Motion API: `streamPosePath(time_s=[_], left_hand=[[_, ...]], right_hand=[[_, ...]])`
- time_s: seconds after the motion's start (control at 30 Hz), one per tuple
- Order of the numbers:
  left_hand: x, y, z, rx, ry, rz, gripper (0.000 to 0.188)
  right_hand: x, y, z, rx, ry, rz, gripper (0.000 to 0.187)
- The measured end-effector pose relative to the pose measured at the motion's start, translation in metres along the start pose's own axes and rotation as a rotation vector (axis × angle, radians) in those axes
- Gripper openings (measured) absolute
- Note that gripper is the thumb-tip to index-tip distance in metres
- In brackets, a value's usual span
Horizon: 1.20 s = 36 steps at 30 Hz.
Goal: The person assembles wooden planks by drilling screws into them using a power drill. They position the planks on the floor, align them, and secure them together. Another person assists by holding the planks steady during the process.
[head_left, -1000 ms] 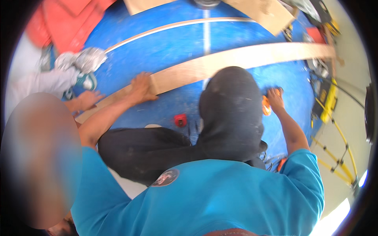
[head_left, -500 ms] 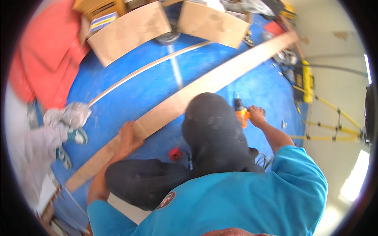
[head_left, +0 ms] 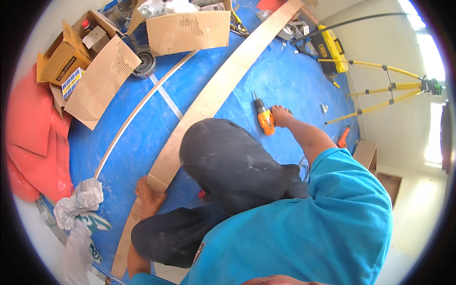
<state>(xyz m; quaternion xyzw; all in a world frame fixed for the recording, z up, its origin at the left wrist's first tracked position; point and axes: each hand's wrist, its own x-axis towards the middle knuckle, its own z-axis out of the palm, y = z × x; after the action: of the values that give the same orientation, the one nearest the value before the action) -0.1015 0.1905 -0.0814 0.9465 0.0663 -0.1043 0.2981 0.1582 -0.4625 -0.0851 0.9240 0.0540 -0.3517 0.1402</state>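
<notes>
A long pale wooden plank (head_left: 223, 78) runs diagonally across the blue floor, from the near left to the far right. My left hand (head_left: 150, 198) grips it near its lower end, fingers and thumb bent over the wood. Beyond my raised knee, an orange and black cordless drill (head_left: 265, 119) lies on the floor with its bit pointing away. My right hand (head_left: 281, 116) is closed round its handle. A small red object (head_left: 203, 195) is partly hidden beside my knee.
Open cardboard boxes (head_left: 187, 34) stand at the back, near a black wheel (head_left: 144, 64). A thin strip (head_left: 137, 111) lies left of the plank. Yellow tripod legs (head_left: 380, 90) and a yellow-black case (head_left: 332, 50) are at right. Someone's green-white shoe (head_left: 96, 221) is at left.
The view has turned, so the boxes, plank and tripod appear shifted. My left hand stays on the plank and my right hand stays at the drill.
</notes>
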Motion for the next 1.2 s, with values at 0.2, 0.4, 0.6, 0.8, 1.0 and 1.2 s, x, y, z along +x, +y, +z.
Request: streamPosePath(time_s=[0.2, 0.4, 0.6, 0.8, 1.0, 1.2], left_hand=[[-0.001, 0.008, -0.016, 0.032, -0.134, 0.011, 0.119], [0.027, 0.009, -0.077, 0.123, -0.308, -0.096, 0.128], [0.126, 0.040, -0.108, 0.211, -0.238, 0.177, 0.092], [0.269, 0.162, -0.063, 0.218, -0.243, 0.426, 0.082], [0.381, 0.251, 0.037, 0.129, -0.079, 0.075, 0.095], [0.435, 0.271, 0.092, 0.268, -0.083, -0.248, 0.115]], right_hand=[[-0.002, -0.001, 0.002, 0.022, 0.007, -0.004, 0.054], [-0.001, 0.004, -0.002, 0.021, 0.016, -0.048, 0.071], [-0.001, 0.011, -0.007, -0.002, -0.014, -0.142, 0.064], [0.002, 0.011, 0.005, 0.023, 0.067, -0.148, 0.055], [0.000, 0.012, 0.013, 0.054, 0.118, -0.162, 0.048], [0.024, 0.028, 0.000, 0.116, -0.158, -0.289, 0.050]])
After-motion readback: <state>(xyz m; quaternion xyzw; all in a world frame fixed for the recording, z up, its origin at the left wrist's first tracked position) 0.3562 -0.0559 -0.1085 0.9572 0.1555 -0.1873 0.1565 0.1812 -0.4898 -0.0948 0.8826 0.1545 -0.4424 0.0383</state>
